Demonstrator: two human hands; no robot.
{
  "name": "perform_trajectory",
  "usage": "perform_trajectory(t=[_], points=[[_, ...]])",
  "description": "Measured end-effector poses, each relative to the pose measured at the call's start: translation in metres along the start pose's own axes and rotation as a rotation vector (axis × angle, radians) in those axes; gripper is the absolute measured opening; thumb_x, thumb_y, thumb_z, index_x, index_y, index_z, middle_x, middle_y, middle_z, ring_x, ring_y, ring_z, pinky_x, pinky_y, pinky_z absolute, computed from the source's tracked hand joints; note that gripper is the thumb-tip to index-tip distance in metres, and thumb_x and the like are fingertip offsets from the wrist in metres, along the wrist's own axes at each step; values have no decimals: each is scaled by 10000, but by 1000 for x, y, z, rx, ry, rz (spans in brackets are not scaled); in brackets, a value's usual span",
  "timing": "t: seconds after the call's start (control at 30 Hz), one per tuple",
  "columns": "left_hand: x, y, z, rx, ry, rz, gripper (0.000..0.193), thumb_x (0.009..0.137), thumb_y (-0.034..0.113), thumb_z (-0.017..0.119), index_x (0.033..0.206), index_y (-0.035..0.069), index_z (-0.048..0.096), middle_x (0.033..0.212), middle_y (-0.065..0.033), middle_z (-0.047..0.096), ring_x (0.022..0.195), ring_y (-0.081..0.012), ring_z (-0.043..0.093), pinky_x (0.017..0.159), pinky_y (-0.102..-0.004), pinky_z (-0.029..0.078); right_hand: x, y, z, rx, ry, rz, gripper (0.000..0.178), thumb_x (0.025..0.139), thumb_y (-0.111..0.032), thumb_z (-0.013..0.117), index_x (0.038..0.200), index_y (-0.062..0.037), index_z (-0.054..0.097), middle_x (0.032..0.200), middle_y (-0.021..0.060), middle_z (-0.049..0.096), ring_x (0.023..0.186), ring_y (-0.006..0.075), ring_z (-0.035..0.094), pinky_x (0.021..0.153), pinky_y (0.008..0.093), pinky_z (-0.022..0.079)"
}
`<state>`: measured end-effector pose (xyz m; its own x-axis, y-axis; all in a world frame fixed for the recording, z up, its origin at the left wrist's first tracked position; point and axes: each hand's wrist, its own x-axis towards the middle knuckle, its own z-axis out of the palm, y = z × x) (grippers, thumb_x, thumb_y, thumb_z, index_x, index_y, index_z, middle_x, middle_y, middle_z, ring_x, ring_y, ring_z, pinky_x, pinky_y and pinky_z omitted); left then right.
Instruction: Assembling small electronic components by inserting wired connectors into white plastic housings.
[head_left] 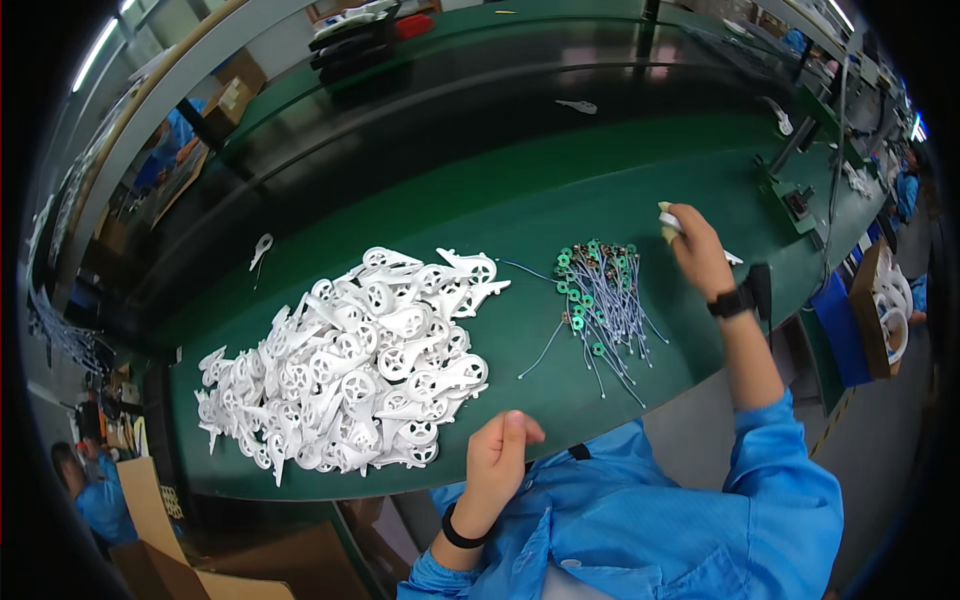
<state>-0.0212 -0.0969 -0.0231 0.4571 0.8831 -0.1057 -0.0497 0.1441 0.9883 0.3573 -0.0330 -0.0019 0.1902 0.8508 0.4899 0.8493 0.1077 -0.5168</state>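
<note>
My right hand [697,250] is over the right part of the green table, pinching a small white piece [671,222] between fingertips with pale yellow covers. The piece's full shape is hidden by the fingers. A white tip [733,259] shows beside this hand; I cannot tell whether it is held. My left hand [497,458] is curled closed at the table's front edge, and its inside is hidden. Between the hands lies a bundle of grey-blue wires with small green ring-shaped boards [590,290]. A large heap of white plastic wheel-shaped housings [350,370] lies left of it.
A dark fixture [793,200] stands at the table's right end. Single white parts lie at the back, one at the back left [261,250] and another at the far side [577,106]. A blue bin [842,330] and cardboard boxes [150,520] stand below the table. Other people sit farther off.
</note>
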Motion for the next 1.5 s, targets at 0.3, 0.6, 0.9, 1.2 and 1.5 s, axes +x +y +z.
perform_trajectory(t=[0.3, 0.6, 0.9, 1.2, 1.5], points=[[1, 9, 12, 689, 107, 457, 718, 823, 25, 639, 1414, -52, 240, 1269, -242, 401, 1192, -383, 414, 994, -437, 365, -94, -193, 54, 1011, -566, 209, 415, 892, -189, 635, 1250, -13, 517, 1051, 112, 579, 986, 214, 569, 849, 347, 466], [-20, -2, -14, -69, 59, 105, 627, 959, 89, 508, 1476, 48, 156, 1150, -108, 454, 815, -119, 546, 660, -232, 469, -13, -116, 102, -257, -170, -111, 216, 776, -114, 655, 980, -43, 646, 1017, 106, 517, 968, 303, 470, 826, 402, 393], [-23, 5, -26, -662, -57, 29, 556, 1008, 295, 421, 1457, 49, 206, 1119, -129, 522, 699, -161, 522, 590, -289, 444, -5, -90, 117, 344, 49, 33, 150, 865, -30, 525, 1008, -19, 567, 1013, 118, 570, 922, 256, 548, 760, 350, 454], [-24, 15, -30, -948, -201, -49, 590, 994, 354, 440, 1456, 54, 229, 1171, -119, 525, 712, -124, 460, 610, -250, 390, -77, -180, 1, 731, -661, 93, 133, 862, -56, 647, 978, 9, 657, 926, 117, 697, 840, 134, 666, 652, 266, 508], [-31, 19, -11, -542, -52, 103, 592, 1014, 313, 400, 1481, 38, 163, 1120, -96, 523, 737, -133, 478, 637, -250, 401, -96, -191, 19, 561, -479, -167, 148, 844, -80, 646, 980, -24, 644, 850, 110, 677, 680, 268, 625, 612, 358, 474]])
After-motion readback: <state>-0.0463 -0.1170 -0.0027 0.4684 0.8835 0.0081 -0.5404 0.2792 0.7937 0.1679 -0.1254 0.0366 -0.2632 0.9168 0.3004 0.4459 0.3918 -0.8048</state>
